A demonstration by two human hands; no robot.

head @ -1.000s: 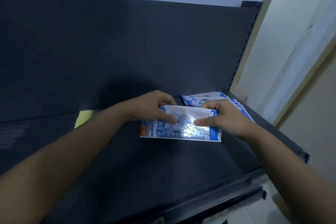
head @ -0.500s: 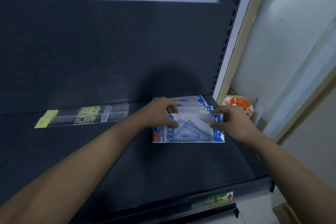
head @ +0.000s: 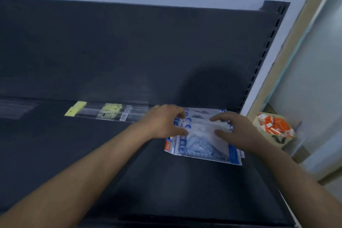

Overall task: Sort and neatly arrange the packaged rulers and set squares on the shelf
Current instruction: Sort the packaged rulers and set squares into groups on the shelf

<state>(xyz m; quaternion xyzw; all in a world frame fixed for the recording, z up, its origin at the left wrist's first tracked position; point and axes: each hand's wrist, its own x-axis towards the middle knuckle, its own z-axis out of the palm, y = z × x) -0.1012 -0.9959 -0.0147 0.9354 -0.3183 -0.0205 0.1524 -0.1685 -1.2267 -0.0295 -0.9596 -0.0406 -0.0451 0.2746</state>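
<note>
Stack of set-square packs at the right end of the shelf
The left hand grips them with curled fingers; the right hand rests open-fingered; rulers line the back edge.

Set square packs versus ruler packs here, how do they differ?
The set square packs are broad with blue-and-white print; the ruler packs are long, narrow, with yellow labels. The left hand grips and the right hand touches the set square packs; the ruler packs lie unheld. Both lie on the shelf.
</note>
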